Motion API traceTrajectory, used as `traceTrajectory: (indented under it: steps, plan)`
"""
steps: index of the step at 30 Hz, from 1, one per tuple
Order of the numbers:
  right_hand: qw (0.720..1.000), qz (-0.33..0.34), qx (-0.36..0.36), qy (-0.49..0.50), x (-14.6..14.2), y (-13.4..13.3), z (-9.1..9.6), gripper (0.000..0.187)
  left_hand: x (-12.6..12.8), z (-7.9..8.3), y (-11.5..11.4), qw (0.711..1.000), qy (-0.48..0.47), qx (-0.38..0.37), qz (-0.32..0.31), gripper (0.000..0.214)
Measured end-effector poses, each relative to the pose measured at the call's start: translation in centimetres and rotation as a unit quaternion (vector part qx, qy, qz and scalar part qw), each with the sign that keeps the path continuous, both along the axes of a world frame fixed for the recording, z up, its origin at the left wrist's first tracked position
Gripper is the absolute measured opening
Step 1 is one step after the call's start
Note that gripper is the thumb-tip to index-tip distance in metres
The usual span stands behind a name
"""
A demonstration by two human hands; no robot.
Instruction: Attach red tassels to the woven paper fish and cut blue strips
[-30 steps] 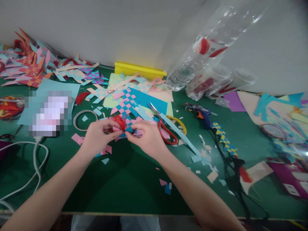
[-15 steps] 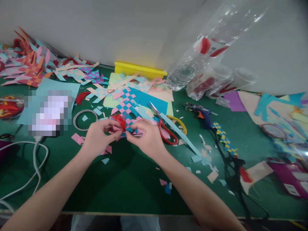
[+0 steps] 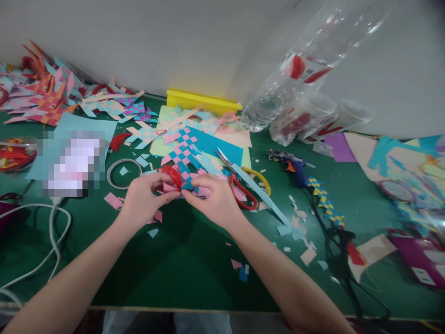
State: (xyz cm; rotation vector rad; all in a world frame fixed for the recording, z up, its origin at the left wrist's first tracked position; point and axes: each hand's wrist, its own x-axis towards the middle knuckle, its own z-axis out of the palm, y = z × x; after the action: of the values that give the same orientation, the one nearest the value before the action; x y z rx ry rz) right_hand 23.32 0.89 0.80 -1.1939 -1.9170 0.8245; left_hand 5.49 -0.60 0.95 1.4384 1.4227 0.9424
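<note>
My left hand point(image 3: 145, 194) pinches a red tassel point(image 3: 171, 175), whose loose threads fan up and to the left. Close beside it, my right hand point(image 3: 212, 198) has thumb and finger pressed on a small blue paper piece point(image 3: 188, 186) at the tassel's end. The fingertips of both hands almost meet, so the exact join between paper and tassel is hidden. Just behind them lies a woven pink and blue paper strip point(image 3: 181, 147). Scissors point(image 3: 243, 190) with red and yellow handles rest right of my right hand.
A roll of tape point(image 3: 109, 175) lies left of my hands, near a blurred phone point(image 3: 74, 162) with a white cable point(image 3: 52, 232). At right are a glue gun point(image 3: 295, 171) and its dark cord. Plastic bottles point(image 3: 278, 88) lean at the back. Paper scraps point(image 3: 308, 255) are scattered about.
Both hands keep the same grip at nearly the same spot. The tassel's threads have shifted slightly, and the whole view has moved a little.
</note>
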Motion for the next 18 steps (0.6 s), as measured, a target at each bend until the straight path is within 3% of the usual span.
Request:
traceTrajectory:
  steps: [11, 18]
  plan:
    - [0.998, 0.009, 0.039, -0.045, 0.3, 0.2, -0.1, 0.011, 0.0, -0.9, -0.3, 0.997, 0.059, 0.049, -0.002, 0.012]
    - [0.998, 0.008, 0.049, -0.042, 0.2, 0.1, -0.1, 0.010, 0.0, -1.0, -0.5, 0.997, 0.050, 0.058, 0.000, 0.010]
